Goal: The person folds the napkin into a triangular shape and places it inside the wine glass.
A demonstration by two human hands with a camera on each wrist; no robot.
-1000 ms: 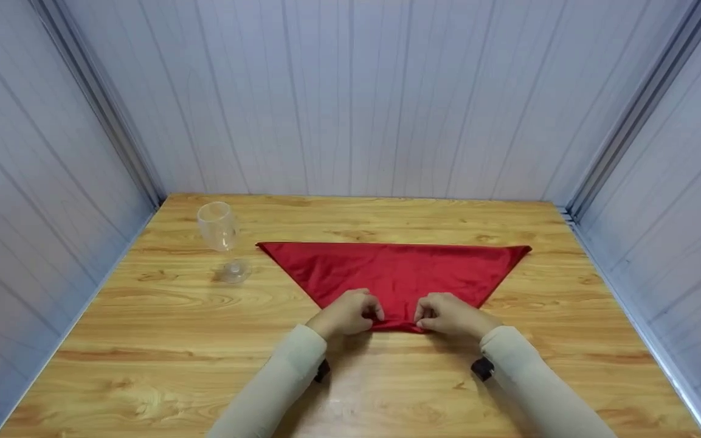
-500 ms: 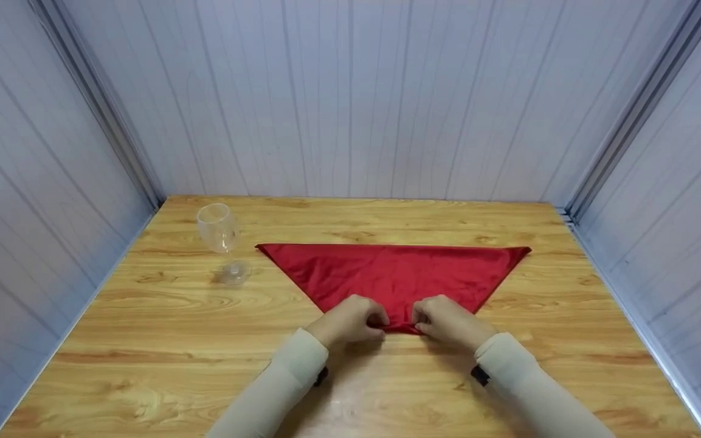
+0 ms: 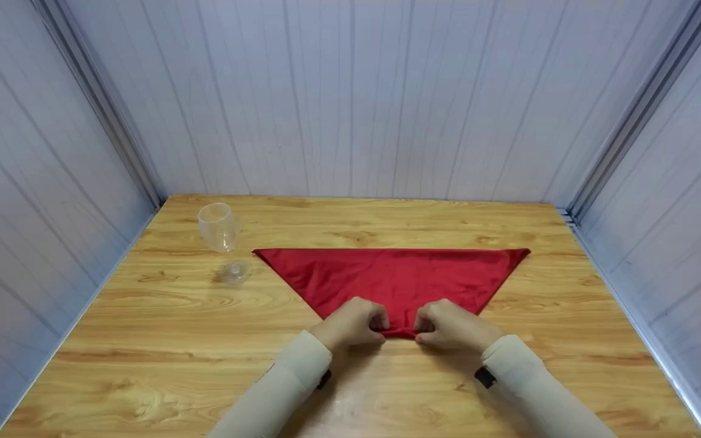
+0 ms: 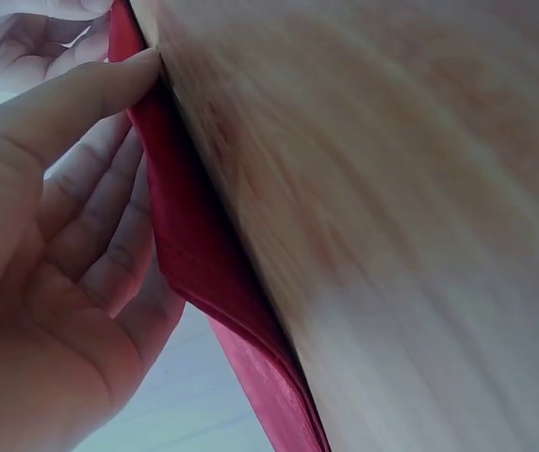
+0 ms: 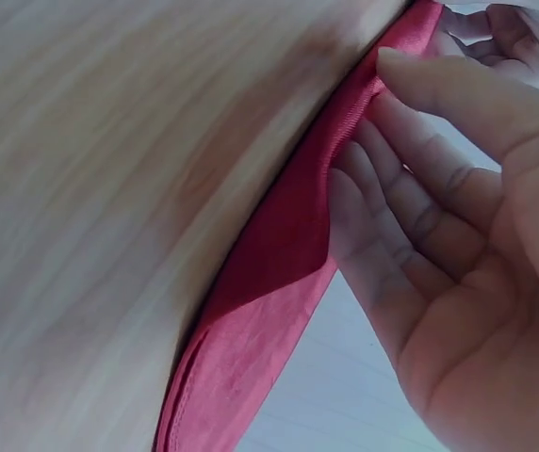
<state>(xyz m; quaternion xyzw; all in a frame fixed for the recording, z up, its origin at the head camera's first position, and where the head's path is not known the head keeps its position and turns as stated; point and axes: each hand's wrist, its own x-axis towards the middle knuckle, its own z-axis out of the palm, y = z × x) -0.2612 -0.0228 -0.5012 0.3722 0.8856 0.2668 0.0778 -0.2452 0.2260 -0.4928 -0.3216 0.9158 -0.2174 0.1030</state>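
Observation:
A red cloth napkin point(image 3: 380, 274) lies on the wooden table with its long straight edge at the far side. It narrows to a short rolled edge nearest me. My left hand point(image 3: 353, 325) pinches that near edge on its left part. On the right part, my right hand point(image 3: 456, 326) pinches the same edge, a short gap away. In the left wrist view, the thumb presses the folded red napkin point(image 4: 189, 217) against the curled fingers behind it. The right wrist view gives a similar grip, the fingers tucked under the red napkin point(image 5: 284, 235).
To the left of the napkin, a clear stemmed glass point(image 3: 219, 228) stands upright on the table point(image 3: 162, 340). Pale panelled walls point(image 3: 350, 103) enclose the table at the back and on both sides.
The napkin has slid slightly toward me, its far edge now lower in the head view. My left hand has shifted a little right and nearer. The glass stays put.

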